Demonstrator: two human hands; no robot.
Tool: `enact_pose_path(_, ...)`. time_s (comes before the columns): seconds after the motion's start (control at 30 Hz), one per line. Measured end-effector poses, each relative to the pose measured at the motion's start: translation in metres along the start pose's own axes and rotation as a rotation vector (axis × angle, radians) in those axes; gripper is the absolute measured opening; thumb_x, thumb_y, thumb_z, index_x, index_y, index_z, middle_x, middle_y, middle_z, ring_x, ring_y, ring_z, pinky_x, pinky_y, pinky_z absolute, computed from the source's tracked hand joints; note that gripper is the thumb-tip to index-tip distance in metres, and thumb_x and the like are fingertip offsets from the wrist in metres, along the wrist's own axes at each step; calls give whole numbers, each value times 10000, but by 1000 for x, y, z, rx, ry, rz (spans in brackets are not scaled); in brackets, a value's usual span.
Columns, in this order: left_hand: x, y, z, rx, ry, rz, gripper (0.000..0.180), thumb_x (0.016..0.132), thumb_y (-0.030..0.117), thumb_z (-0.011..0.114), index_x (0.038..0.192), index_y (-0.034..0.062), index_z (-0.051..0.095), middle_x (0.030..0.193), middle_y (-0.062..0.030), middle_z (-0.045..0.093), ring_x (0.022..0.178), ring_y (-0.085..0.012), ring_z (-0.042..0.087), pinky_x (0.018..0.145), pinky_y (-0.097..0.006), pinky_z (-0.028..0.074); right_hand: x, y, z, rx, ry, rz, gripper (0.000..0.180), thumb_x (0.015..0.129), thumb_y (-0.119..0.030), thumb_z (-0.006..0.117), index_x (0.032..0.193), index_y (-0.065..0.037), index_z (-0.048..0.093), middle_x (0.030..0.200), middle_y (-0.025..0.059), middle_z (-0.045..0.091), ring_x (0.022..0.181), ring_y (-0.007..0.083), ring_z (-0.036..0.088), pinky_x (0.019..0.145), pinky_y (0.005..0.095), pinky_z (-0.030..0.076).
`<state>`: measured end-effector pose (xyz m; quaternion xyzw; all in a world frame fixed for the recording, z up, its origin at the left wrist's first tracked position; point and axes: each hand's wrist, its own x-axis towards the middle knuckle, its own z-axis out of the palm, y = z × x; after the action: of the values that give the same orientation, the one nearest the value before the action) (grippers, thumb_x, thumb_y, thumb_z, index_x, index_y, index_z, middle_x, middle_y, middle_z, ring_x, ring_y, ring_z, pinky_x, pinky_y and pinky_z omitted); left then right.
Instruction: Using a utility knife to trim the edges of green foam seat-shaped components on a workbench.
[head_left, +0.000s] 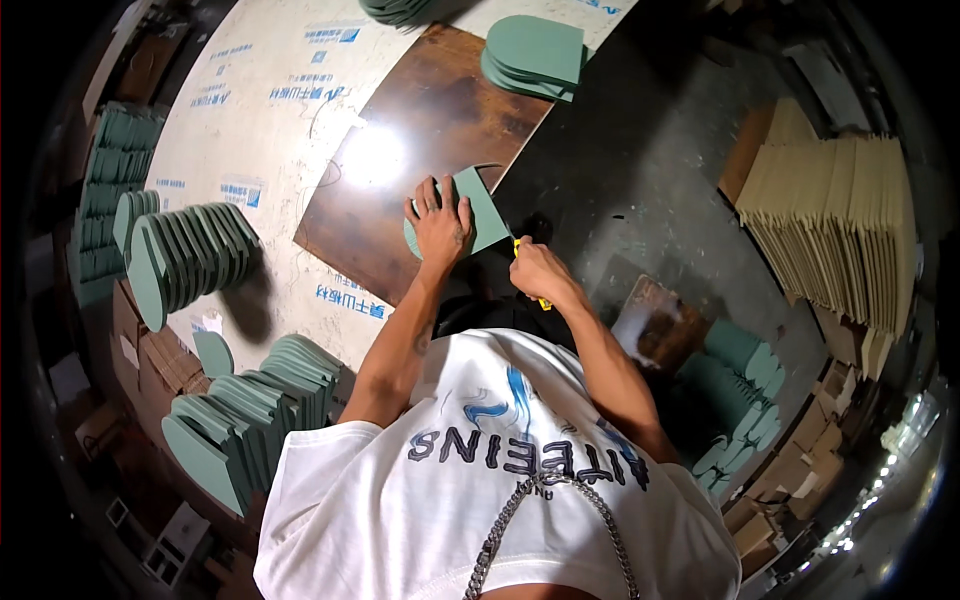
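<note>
A flat grey-green foam piece with one rounded end (478, 208) is pinned near the middle of the frame, on the lower edge of a dark brown board (420, 130) that lies on the pale sheeted surface (260, 130). The left hand (440, 225) is spread flat on the piece, fingers (432, 200) splayed wide and pressing down rather than curled around anything. The right hand (540, 270) is closed around a yellow-handled cutting tool (520, 250), held at the piece's lower right edge; the blade itself is too small to be made out.

The work is judged to be well advanced but unfinished. A stack of like-shaped green pieces (535, 55) is seen at the upper centre, a fanned row of green pieces (190, 255) at the left, and further bundles of green pieces (255, 410) at the lower left. More green pieces (745, 390) are heaped at the lower right, beside upright tan board sheets (840, 220) at the right. Which stacks have been trimmed cannot be told; the single piece under the hands is taken to be mid-cut.
</note>
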<state>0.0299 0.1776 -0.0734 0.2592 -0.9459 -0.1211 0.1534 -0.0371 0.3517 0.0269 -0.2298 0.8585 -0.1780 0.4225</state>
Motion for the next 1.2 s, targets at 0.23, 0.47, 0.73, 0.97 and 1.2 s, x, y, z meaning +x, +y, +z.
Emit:
enact_pose_path(0.23, -2, -3, -1, 6, -21, -30, 513, 1010, 368, 500, 1439, 86, 491, 1472, -224, 455, 1398, -370, 375, 1145, -597, 228, -2, -1, -4, -46, -100, 103, 409, 867, -49, 469, 1214, 164, 513, 1138, 411, 627, 1101, 504, 636, 964, 505, 528)
enact_pose_path(0.47, -2, -5, 0, 14, -69, -22, 511, 1030, 374, 473, 1451, 84, 479, 1478, -218, 451, 1406, -373, 366, 1150, -610, 213, 12, 34, 33, -84, -21, 56, 350, 952, -125, 539, 1141, 166, 491, 710, 288, 678, 599, 379, 700, 609, 466, 570)
enact_pose_path(0.73, -1, -7, 4, 35, -85, 8, 513, 1032, 366, 463, 1459, 82, 460, 1490, -200, 443, 1414, -374, 356, 1151, -615, 198, 12, 40, 49, -106, 137, -6, 294, 949, -96, 555, 1121, 131, 481, 853, 351, 681, 772, 466, 708, 708, 505, 584)
enact_pose_path(0.97, 1, -7, 3, 32, -116, 5, 527, 1035, 371, 440, 1473, 77, 438, 1520, -198, 418, 1436, -390, 326, 1159, -621, 178, 49, 48, 67, -84, -111, 126, 344, 924, -40, 472, 1225, 124, 513, 1000, 355, 688, 894, 475, 704, 788, 532, 583)
enact_pose_path(1.2, -1, -7, -2, 27, -115, -15, 536, 1033, 361, 440, 1476, 61, 440, 1515, -222, 427, 1428, -412, 336, 1159, -631, 180, 36, 110, 118, 864, 164, 341, 242, 896, -61, 692, 1085, -33, 544, 937, 125, 696, 754, 170, 680, 659, 319, 554)
